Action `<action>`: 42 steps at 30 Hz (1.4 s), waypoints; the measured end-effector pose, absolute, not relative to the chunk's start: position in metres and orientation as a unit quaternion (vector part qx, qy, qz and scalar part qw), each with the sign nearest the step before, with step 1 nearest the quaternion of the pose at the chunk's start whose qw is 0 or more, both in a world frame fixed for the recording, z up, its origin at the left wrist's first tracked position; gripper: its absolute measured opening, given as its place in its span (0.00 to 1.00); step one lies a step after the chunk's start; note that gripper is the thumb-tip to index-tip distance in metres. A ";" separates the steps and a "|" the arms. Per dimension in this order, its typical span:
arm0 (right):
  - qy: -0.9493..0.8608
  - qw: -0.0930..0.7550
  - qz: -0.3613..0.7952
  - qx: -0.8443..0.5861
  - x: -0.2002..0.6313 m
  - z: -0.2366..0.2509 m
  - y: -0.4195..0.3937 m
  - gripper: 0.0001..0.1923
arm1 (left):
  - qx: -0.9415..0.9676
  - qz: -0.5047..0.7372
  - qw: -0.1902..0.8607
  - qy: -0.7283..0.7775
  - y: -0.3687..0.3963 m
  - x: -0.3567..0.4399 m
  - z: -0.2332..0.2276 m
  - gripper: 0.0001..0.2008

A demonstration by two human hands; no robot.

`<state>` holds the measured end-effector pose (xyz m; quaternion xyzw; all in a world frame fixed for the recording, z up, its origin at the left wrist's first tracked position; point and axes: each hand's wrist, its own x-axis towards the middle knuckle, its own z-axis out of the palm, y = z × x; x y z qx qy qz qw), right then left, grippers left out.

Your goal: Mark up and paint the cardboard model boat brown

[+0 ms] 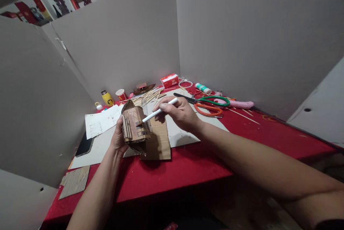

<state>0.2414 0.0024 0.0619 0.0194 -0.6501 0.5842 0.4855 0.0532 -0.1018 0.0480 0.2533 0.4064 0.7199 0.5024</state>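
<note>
My left hand (118,137) grips a small cardboard model (136,115) by its left side and holds it up over the front of the table. The model has a curved brown body, corrugated cardboard ends and thin sticks fixed along its side. Between the fingers of my right hand (180,112) is a slim white pen (161,109), slanted down to the left. Its lower tip is at the model's face, beside some dark marks; whether it touches I cannot tell. Behind and below the model lies a flat piece of brown cardboard (160,144).
Scissors with green and orange handles (212,104) lie right of my right hand, near a pink-handled tool (242,104). Thin sticks (145,97), a paper cup (120,94) and a yellow bottle (108,99) stand behind. A phone (84,146) and corrugated cardboard (74,182) lie left.
</note>
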 end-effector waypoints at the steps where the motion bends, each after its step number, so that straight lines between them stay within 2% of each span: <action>1: -0.647 0.489 0.585 0.015 0.241 0.062 0.003 0.18 | 0.254 0.722 0.503 0.401 -0.102 0.053 0.048 0.20; 7: -0.618 0.540 0.571 -0.006 0.240 0.065 0.003 0.17 | 0.266 0.728 0.514 0.367 -0.101 0.048 0.041 0.21; 12: -0.658 0.474 0.584 0.028 0.242 0.065 0.000 0.18 | 0.251 0.699 0.543 0.392 -0.100 0.043 0.040 0.26; 14: -0.662 0.474 0.580 0.030 0.242 0.065 -0.001 0.18 | 0.259 0.699 0.532 0.401 -0.100 0.045 0.041 0.23; 17: -0.649 0.519 0.556 0.004 0.241 0.066 -0.002 0.16 | 0.280 0.719 0.499 0.396 -0.101 0.051 0.044 0.15; 19: -0.648 0.542 0.534 -0.013 0.240 0.065 -0.003 0.16 | 0.290 0.725 0.488 0.391 -0.101 0.055 0.045 0.13; 23: -0.689 0.564 0.455 -0.009 0.240 0.057 -0.006 0.13 | 0.294 0.719 0.486 0.400 -0.102 0.056 0.046 0.18; 27: -0.731 0.604 0.316 0.018 0.240 0.049 -0.008 0.09 | 0.299 0.733 0.469 0.391 -0.099 0.053 0.043 0.18; 32: -0.773 0.607 0.145 0.118 0.238 0.048 -0.006 0.12 | 0.315 0.736 0.459 0.385 -0.096 0.051 0.039 0.22; 42: -0.776 0.611 0.089 0.128 0.239 0.047 -0.006 0.16 | 0.299 0.750 0.442 0.390 -0.095 0.051 0.038 0.21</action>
